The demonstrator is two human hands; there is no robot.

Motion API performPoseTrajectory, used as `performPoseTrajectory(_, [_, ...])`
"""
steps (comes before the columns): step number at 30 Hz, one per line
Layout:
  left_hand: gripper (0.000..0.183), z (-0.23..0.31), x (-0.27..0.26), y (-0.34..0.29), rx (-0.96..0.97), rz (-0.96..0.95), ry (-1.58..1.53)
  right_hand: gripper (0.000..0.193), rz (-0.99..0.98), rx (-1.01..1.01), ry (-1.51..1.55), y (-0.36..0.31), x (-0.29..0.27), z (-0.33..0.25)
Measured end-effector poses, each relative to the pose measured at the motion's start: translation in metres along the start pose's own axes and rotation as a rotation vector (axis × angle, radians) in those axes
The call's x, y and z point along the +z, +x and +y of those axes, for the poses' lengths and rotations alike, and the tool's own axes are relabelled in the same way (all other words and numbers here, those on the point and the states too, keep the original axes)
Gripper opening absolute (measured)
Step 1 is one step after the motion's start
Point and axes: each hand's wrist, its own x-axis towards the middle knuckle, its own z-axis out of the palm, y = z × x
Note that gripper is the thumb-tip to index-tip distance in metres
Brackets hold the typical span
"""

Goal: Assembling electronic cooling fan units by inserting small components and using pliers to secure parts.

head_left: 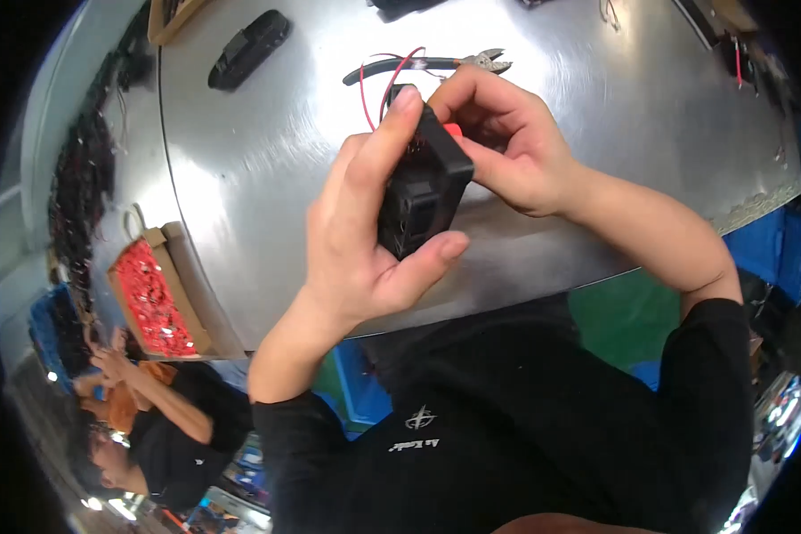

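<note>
My left hand is wrapped round a black plastic housing, a boxy case held tilted above the metal table. The thumb lies along its near end and the fingers along its far left side. A thin red wire loops out past the housing's far end. My right hand is at the housing's right side, thumb and forefinger closed on a small red part against the case. Its exact shape is mostly covered by the fingers. Just beyond lie cutting pliers with dark handles.
Another black housing lies on the metal table at the far left. A cardboard box of small red parts stands at the table's left edge. A co-worker's hands show at lower left. Blue bins stand at the right.
</note>
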Motion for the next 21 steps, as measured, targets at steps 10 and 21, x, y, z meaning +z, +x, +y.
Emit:
performPoseTrajectory(10, [0.088,0.017,-0.007,-0.006,-0.188,0.328,0.067,0.031,-0.045,0.029,0.134,0.018,-0.009,0.013])
performPoseTrajectory(21, [0.09,0.011,-0.002,-0.011,-0.161,0.291,0.112,0.036,0.077,0.04,0.208,0.016,-0.007,0.012])
